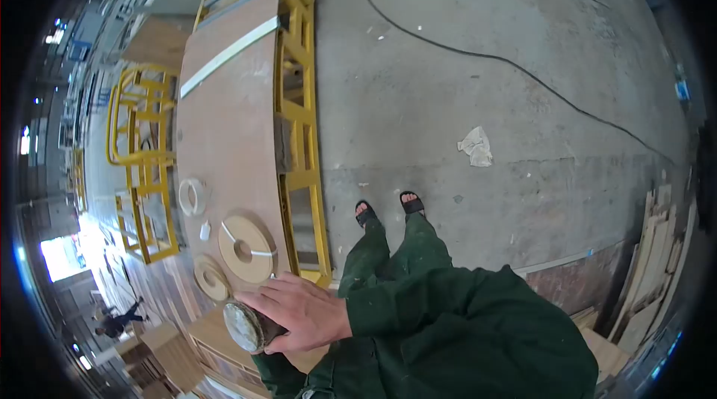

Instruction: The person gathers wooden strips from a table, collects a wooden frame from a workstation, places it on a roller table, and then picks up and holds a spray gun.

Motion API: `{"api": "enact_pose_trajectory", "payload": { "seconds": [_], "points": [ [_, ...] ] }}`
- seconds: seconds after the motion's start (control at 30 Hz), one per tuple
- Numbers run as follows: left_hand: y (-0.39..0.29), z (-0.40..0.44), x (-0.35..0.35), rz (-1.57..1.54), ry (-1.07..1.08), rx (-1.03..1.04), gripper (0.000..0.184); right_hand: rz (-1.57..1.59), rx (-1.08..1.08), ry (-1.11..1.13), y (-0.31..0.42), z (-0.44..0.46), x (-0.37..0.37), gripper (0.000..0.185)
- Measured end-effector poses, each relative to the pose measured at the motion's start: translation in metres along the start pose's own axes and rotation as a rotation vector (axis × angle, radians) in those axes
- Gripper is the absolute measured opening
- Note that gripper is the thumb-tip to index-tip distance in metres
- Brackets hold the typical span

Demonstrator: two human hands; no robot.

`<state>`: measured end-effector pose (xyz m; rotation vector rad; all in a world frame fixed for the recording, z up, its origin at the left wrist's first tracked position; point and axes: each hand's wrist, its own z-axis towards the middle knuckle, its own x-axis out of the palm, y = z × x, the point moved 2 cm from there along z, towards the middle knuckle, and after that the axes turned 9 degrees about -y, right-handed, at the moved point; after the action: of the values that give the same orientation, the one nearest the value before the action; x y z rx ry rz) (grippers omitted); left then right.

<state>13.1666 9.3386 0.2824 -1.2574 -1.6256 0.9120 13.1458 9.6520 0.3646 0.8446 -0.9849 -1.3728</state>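
Note:
My right hand (306, 313) reaches across my body from the right in a dark green sleeve. Its fingers and thumb wrap round a grimy, jar-like cylinder (244, 326), whose whitish round end faces away to the left. Below it a second green sleeve (278, 375) shows, but my left hand itself is hidden. Just beyond the held jar lie a large tan roll of banding (233, 258) with white ties and a smaller tan roll (202, 279). A white roll (185, 197) and a small white piece (205, 232) lie further along the board.
A long board (224, 122) rests on a yellow metal frame (302, 130), with a pale strip (231, 55) across it. A yellow trolley (142, 152) stands left. A black cable (478, 54) and crumpled paper (476, 146) lie on the floor. Boards (650, 257) lean at right.

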Motion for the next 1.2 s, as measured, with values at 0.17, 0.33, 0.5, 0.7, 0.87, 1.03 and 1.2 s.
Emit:
{"api": "enact_pose_trajectory", "payload": {
  "seconds": [0.17, 0.33, 0.5, 0.7, 0.87, 1.03, 1.2],
  "points": [
    [0.031, 0.001, 0.040, 0.027, 0.155, -0.012, 0.036, -0.076, -0.051, -0.188, 0.017, -0.035, -0.049, 0.089],
    [0.062, -0.024, 0.095, 0.054, 0.249, -0.028, 0.034, -0.193, -0.051, -0.231, 0.035, -0.083, -0.074, 0.090],
    [0.111, -0.149, 0.018, 0.156, 0.371, -0.091, 0.031, -0.149, -0.024, -0.216, 0.052, -0.147, -0.084, 0.092],
    [0.151, -0.145, 0.068, 0.276, 0.514, -0.158, 0.028, -0.145, 0.012, -0.269, 0.055, -0.241, -0.100, 0.089],
    [0.183, -0.236, 0.082, 0.295, 0.498, -0.187, 0.026, -0.068, 0.037, -0.260, 0.083, -0.302, -0.129, 0.081],
    [0.230, -0.290, 0.131, 0.347, 0.483, -0.206, 0.024, -0.012, -0.027, -0.197, 0.100, -0.348, -0.189, 0.083],
    [0.290, -0.343, 0.239, 0.413, 0.432, -0.250, 0.022, -0.060, -0.096, -0.213, 0.104, -0.393, -0.321, 0.081]
  ]
}}
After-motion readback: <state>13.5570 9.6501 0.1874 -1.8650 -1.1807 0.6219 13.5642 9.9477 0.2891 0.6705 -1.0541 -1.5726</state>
